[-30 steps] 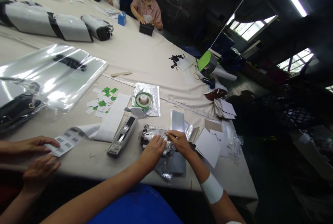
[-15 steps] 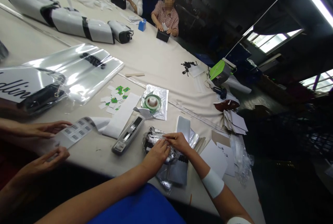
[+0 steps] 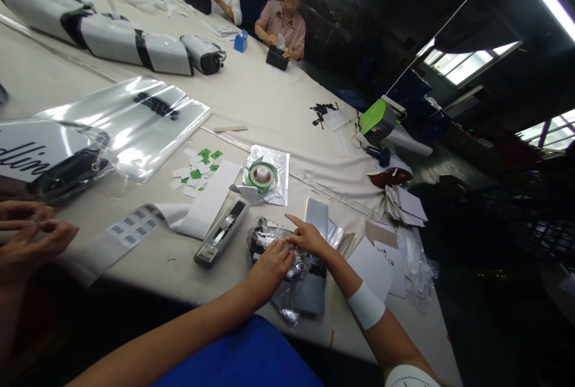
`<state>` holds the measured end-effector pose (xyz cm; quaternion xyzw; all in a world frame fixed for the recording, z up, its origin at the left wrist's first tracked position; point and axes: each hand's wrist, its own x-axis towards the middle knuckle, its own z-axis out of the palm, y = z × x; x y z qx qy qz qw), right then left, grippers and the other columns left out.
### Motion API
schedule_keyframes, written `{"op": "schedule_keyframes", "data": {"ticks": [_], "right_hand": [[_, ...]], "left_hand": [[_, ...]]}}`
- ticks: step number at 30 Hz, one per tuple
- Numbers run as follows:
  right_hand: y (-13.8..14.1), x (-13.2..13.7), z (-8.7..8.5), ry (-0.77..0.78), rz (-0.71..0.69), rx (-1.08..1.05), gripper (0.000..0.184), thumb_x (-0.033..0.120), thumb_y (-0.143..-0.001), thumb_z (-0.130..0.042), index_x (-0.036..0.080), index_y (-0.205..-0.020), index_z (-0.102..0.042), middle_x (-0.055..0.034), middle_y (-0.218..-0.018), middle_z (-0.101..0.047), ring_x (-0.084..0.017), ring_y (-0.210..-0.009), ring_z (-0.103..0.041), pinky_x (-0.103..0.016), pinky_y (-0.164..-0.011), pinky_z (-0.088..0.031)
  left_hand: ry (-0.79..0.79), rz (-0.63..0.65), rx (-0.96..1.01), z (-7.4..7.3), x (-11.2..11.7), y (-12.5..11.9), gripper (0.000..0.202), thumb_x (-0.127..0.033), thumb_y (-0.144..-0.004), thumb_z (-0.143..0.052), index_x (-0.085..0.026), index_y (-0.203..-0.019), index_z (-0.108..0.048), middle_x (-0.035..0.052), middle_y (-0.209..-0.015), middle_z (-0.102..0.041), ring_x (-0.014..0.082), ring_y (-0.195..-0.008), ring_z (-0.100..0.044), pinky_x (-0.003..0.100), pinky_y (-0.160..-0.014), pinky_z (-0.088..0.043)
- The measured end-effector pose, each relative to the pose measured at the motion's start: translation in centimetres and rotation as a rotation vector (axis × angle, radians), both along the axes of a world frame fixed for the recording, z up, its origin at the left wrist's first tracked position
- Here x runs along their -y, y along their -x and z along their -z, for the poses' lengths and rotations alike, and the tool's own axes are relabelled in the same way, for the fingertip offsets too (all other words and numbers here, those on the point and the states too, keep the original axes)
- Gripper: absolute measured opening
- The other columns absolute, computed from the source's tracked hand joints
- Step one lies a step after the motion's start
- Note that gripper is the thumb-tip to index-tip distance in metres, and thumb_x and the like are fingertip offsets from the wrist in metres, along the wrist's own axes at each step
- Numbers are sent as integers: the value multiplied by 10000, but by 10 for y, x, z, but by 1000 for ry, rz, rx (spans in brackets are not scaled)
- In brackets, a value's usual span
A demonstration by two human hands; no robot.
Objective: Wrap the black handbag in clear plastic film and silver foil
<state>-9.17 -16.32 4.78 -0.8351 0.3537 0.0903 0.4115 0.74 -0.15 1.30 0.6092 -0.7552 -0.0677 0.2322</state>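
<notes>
A black item in a crinkled clear plastic bag (image 3: pixel 258 247) lies on the table in front of me. My left hand (image 3: pixel 272 264) presses on the bag, fingers bent together over the plastic. Beside it, my right hand (image 3: pixel 308 238) has its index finger stretched out, while the other fingers are curled on the plastic near my left fingertips. What lies under my fingers is partly hidden. Beneath and beyond my right wrist are flat silvery packets (image 3: pixel 317 216). A grey tray-like case (image 3: pixel 222 232) sits left of the bag.
A strip of barcode labels (image 3: pixel 135 225) lies left, near a co-worker's hands (image 3: pixel 36 234). Beyond are a green tape roll (image 3: pixel 262 176), green-and-white tags (image 3: pixel 197 171) and clear plastic sheets (image 3: pixel 148 117). White papers (image 3: pixel 371 270) lie right. Co-workers handle black bags across the table.
My right index finger has lifted and straightened away from the plastic. My left hand stays on the bag. The neighbouring co-worker's hands have moved left, off the label strip.
</notes>
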Motion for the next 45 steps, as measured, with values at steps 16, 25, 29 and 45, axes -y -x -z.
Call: {"op": "schedule_keyframes", "data": {"ticks": [16, 25, 29, 45], "right_hand": [[-19, 20, 0, -422, 121, -193, 855, 186, -818, -713, 161, -1520, -225, 5, -592, -665, -150, -537, -621, -217, -529, -515], [-38, 17, -27, -291, 79, -403, 828, 173, -798, -688, 106, -1505, -262, -11, -568, -662, -184, -549, -651, -248, -521, -528], [-32, 19, -23, -253, 97, -407, 929, 285, -752, -745, 73, -1505, -244, -30, -570, -671, -220, -564, -666, -268, -501, -514], [12, 39, -4, -192, 84, -375, 1022, 451, -590, -875, 59, -1419, -423, 12, -485, -611, -200, -556, -639, -241, -541, -461]], "left_hand": [[-32, 8, 35, -21, 5, -11, 304, -134, -942, -452, -178, -1206, -595, 77, -1237, -603, 318, -1345, -381, 563, -1150, -212], [-141, 139, -61, -30, 14, -23, 264, -97, -888, -473, -165, -1111, -598, 122, -1258, -545, 283, -1275, -420, 541, -1123, -254], [-158, 134, -59, -32, 14, -22, 226, -120, -904, -457, -175, -1062, -610, 116, -1189, -564, 281, -1260, -429, 540, -1118, -253], [-222, 171, -33, -24, 21, -18, 347, -35, -849, -430, -180, -1121, -589, 99, -1169, -577, 304, -1308, -399, 572, -1121, -235]]}}
